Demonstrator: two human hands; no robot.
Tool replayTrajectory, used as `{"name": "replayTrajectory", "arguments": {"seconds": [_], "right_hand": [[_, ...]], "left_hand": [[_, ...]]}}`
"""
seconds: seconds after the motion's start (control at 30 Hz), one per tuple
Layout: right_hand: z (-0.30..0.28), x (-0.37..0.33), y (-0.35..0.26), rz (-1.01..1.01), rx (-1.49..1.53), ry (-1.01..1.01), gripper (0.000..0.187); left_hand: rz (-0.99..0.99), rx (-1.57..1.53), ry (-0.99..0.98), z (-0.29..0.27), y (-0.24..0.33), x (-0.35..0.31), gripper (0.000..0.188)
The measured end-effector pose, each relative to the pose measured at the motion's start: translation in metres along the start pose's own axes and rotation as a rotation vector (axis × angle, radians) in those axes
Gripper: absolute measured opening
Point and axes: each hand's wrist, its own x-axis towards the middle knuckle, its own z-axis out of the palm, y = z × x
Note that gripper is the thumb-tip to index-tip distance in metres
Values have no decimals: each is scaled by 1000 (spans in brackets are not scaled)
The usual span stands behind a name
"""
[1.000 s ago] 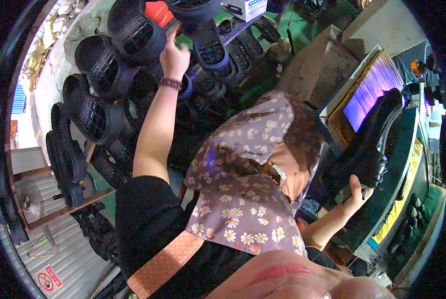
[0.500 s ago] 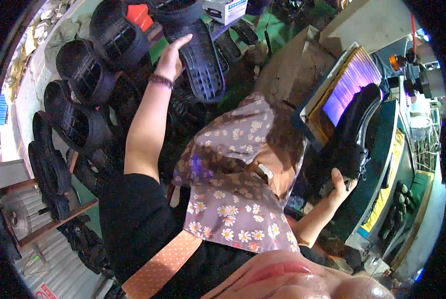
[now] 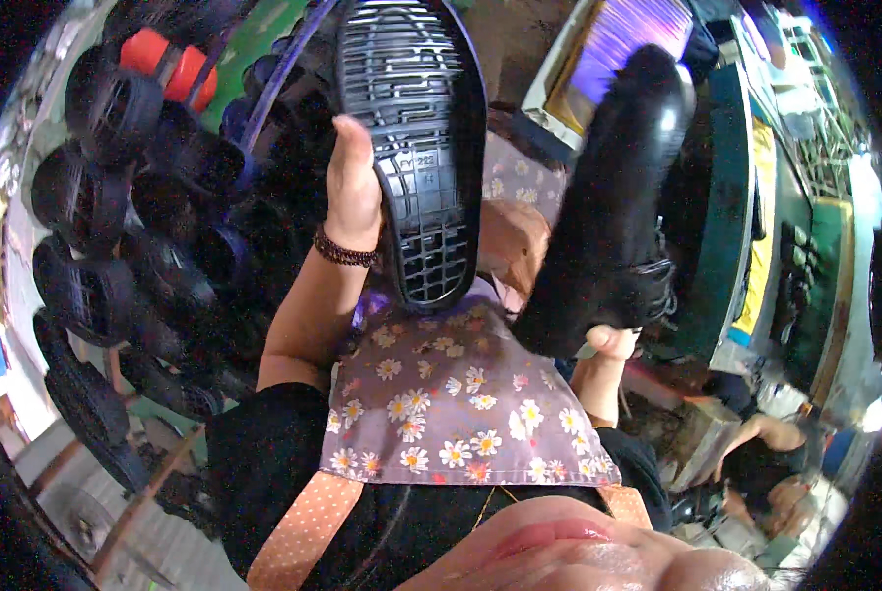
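Note:
My left hand [image 3: 355, 187] grips a black shoe sole [image 3: 426, 212] at its left edge, thumb over the rim. The sole stands upright before my chest, its ribbed and gridded face towards me. To the right, a glossy black lace-up shoe [image 3: 626, 167] is held toe up in my right hand [image 3: 613, 342]. That hand is closed at the shoe's heel end; the thumb shows and the other fingers are mostly hidden. Sole and shoe are side by side, with a gap between them.
Many black soles [image 3: 91, 286] hang or stand in rows along the left. Beyond them is a red object [image 3: 199, 84]. A purple-lit panel [image 3: 633, 39] lies behind the shoe. At right runs a green bench edge with a yellow strip [image 3: 756, 236]. Another person's arm [image 3: 771, 433] shows lower right.
The sole has come away from the rows at left towards the middle, in my left hand. My right hand has carried the shoe leftward from beside the lit panel, closer to the sole.

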Motion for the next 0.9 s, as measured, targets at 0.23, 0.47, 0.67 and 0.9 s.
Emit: {"name": "replayTrajectory", "arguments": {"seconds": [0.23,0.47,0.67,0.9], "right_hand": [[59,6,-28,59,-179,-259,101],[68,18,-41,127,-188,-320,102],[77,13,-41,-103,-494,-321,104],[76,-5,-25,42,-303,-225,101]], "left_hand": [[211,457,-46,23,-2,-22,87],[335,475,-196,11,-9,-29,90],[300,454,-261,3,-11,-37,87],[212,185,-256,24,-3,-36,89]]}}
